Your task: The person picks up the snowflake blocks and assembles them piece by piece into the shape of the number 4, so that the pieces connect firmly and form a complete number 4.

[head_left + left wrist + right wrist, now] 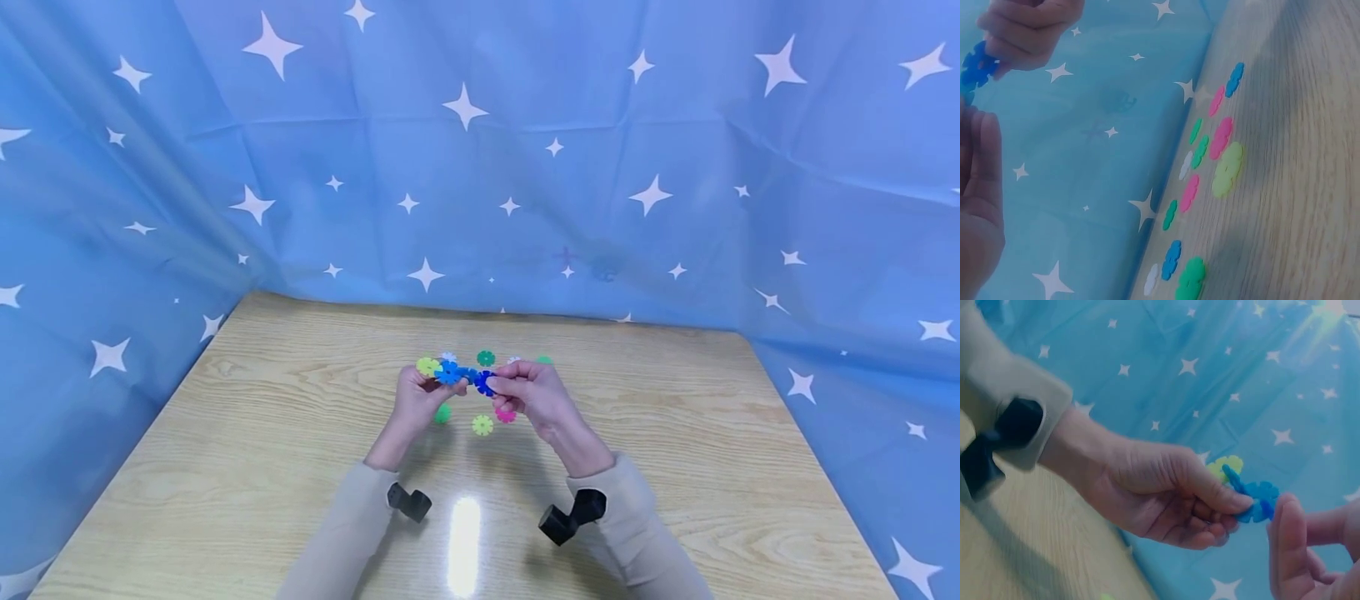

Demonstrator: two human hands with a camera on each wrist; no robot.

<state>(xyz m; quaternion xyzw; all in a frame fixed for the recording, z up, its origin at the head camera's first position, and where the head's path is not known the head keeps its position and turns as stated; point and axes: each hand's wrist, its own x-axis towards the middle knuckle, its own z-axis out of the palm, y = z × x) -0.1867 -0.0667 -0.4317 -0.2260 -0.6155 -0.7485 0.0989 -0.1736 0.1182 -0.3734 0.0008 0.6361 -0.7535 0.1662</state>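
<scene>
My left hand (412, 400) pinches a small joined cluster of notched plastic snowflake discs: a yellow-green disc (427, 367) at the left and blue discs (448, 372) beside it. In my right hand (543, 404), thumb and fingers pinch a darker blue disc (483, 384) at the cluster's right end. The hands meet above the table, fingertips nearly together. In the right wrist view, the lighter blue disc (1261, 492) stands between both hands' fingertips. Whether the dark blue disc is slotted into its neighbour, I cannot tell; fingers cover part of the joint.
Several loose discs lie on the wooden table (247, 467) under and behind the hands, among them a green disc (486, 358), a yellow-green one (482, 426) and a pink one (1221, 139). A blue star-patterned curtain (465, 192) surrounds the table's back and sides.
</scene>
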